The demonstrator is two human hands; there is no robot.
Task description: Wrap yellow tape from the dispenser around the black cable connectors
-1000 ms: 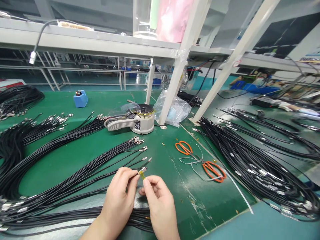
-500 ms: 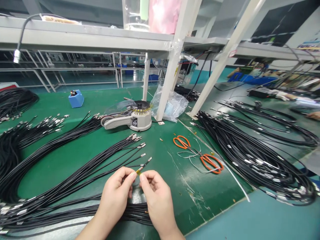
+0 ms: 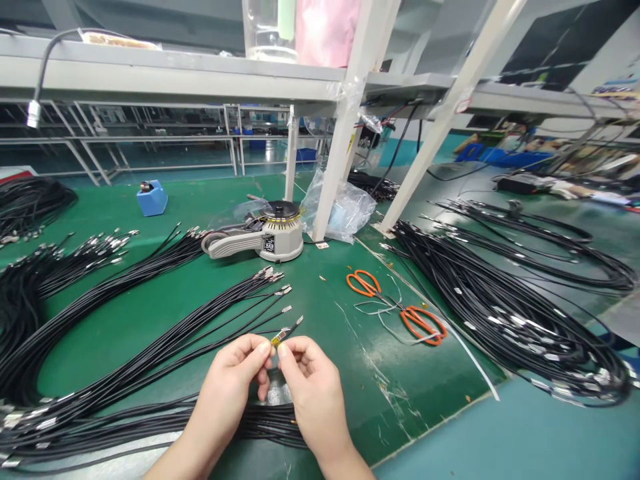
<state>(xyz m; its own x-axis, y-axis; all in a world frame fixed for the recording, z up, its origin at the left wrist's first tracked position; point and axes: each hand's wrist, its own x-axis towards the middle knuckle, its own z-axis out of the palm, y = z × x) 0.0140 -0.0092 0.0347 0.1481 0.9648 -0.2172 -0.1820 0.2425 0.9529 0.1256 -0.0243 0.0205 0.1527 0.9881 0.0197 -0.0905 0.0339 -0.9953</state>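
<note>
We have two hands above the green bench (image 3: 373, 393), both grasping. Our left hand (image 3: 231, 379) pinches one cable end with a silver connector (image 3: 283, 333) between thumb and forefinger; our right hand (image 3: 316, 393) pinches at one piece of yellow tape (image 3: 276, 341) on that same end, the two thumb tips close together. The connector points away from us, near the middle of the bench's front. Just past it we see one loose cable end (image 3: 300, 321), and beneath our wrists runs one bunch of cables (image 3: 273, 425).

To our left, black cables (image 3: 190, 331) lie in several bunches, too many strands to count. To our right we find two pairs of orange-handled scissors (image 3: 424, 325), blades toward each other, with thin pale string between them, and one white strip (image 3: 475, 363); past these spreads a large heap of cables (image 3: 480, 300).

Farther out stand one grey tape dispenser (image 3: 284, 243), one blue holder (image 3: 153, 199) and one clear plastic bag (image 3: 347, 217) by a white post (image 3: 336, 150). Above, one shelf (image 3: 190, 79) carries one pink bag (image 3: 327, 30).
</note>
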